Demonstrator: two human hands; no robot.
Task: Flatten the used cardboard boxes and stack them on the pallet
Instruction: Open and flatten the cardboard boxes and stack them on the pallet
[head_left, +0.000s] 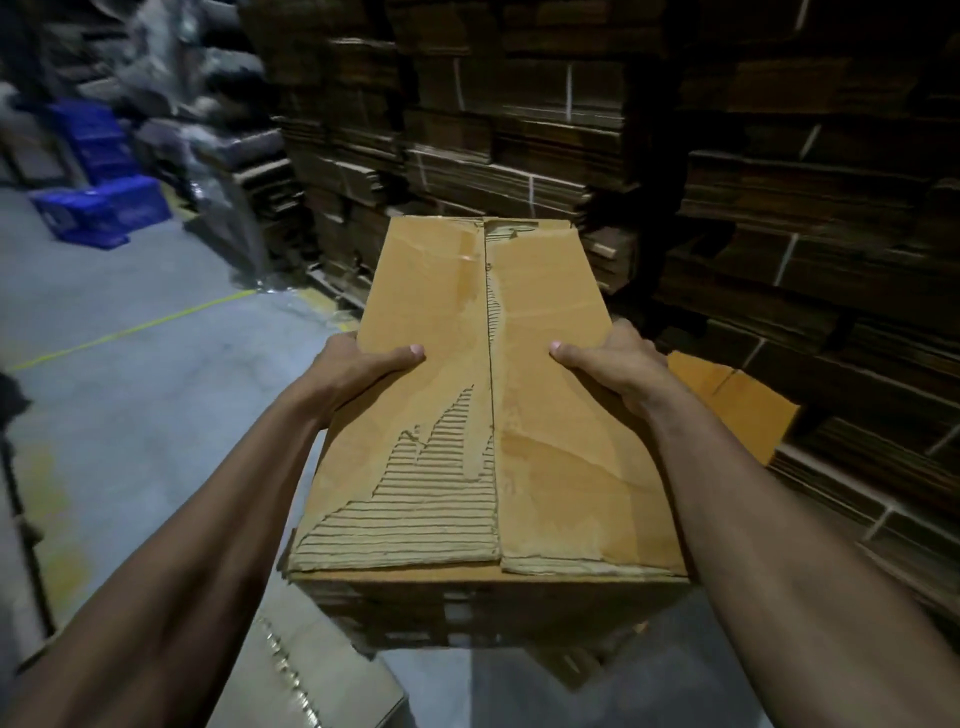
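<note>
Both hands grip the closed cardboard box (488, 405) between them: left hand (358, 371) at nine o'clock, right hand (615, 371) at three, thumbs on top.

A dim warehouse for cardboard.
Tall stacks of flattened cardboard (519, 130) rise beyond the held box, blue plastic crates (98, 208) off left, yellow floor line (135, 327) on grey concrete.

Dim warehouse light; cardboard box (488, 395) top brightest, lit from above. Stacked cardboard (779, 208) sinks into shadow. Upper left motion-blurred. Wide-angle bending at edges.
</note>
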